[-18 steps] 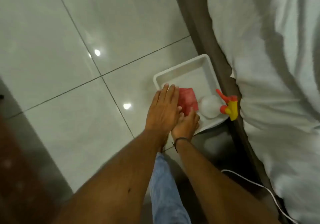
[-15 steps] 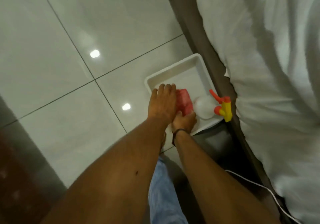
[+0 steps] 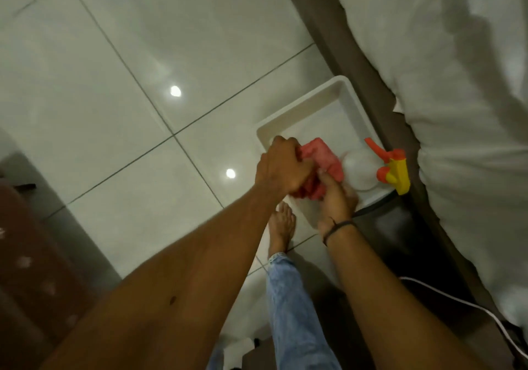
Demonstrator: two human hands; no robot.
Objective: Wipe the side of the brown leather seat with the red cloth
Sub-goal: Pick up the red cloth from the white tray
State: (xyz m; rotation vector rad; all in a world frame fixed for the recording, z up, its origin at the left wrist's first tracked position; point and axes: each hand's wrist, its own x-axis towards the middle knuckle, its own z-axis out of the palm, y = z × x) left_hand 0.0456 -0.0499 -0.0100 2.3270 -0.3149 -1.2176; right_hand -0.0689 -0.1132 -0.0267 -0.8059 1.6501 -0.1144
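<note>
The red cloth (image 3: 411, 157) lies bunched in a white tray (image 3: 308, 104) on the tiled floor. My left hand (image 3: 281, 167) is curled over the cloth's left end and grips it. My right hand (image 3: 335, 198) holds the cloth's lower part from beneath, a dark band on its wrist. A brown seat (image 3: 31, 255) with pale spots shows at the lower left edge, well away from both hands.
A white spray bottle (image 3: 361, 171) with an orange and yellow nozzle lies in the tray beside the cloth. A bed frame (image 3: 360, 64) with white bedding runs down the right. A white cable (image 3: 457, 301) crosses the floor. My bare foot (image 3: 281, 228) stands by the tray.
My left hand, flat on the cloth before, has closed into a grip. Both hands have gathered the cloth, which is now bunched and lifted off the tray's bottom.
</note>
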